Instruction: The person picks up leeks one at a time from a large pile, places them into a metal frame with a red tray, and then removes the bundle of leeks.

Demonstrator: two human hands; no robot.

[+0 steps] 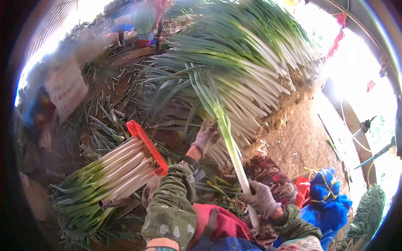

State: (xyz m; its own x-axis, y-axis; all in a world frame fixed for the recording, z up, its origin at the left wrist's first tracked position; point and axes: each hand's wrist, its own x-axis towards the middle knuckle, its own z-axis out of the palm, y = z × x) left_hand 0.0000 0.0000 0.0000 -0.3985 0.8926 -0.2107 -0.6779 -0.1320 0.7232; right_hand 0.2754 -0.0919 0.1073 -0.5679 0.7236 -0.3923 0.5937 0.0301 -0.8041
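A single long green onion [229, 142] slants across the middle, its leaves up and its root end down by my lap. My right hand [263, 200], in a grey knit glove, is closed round its white stem just above the roots. My left hand [205, 137], gloved too, is beside the upper part of the stalk, fingers curled at the leaf bases; I cannot tell what they hold. Behind it lies a big heap of green onions [251, 92], roots to the right. At lower left, a bundle of trimmed-looking onions [121, 167] has a red band [148, 146] across its root end.
Loose leaves [106, 125] litter the ground on the left, near a white printed sack [67, 90]. A blue mesh bag [326, 201] and a red item [301, 190] lie right of my lap. More greens [368, 213] stand at lower right. A person [161, 16] is at the back.
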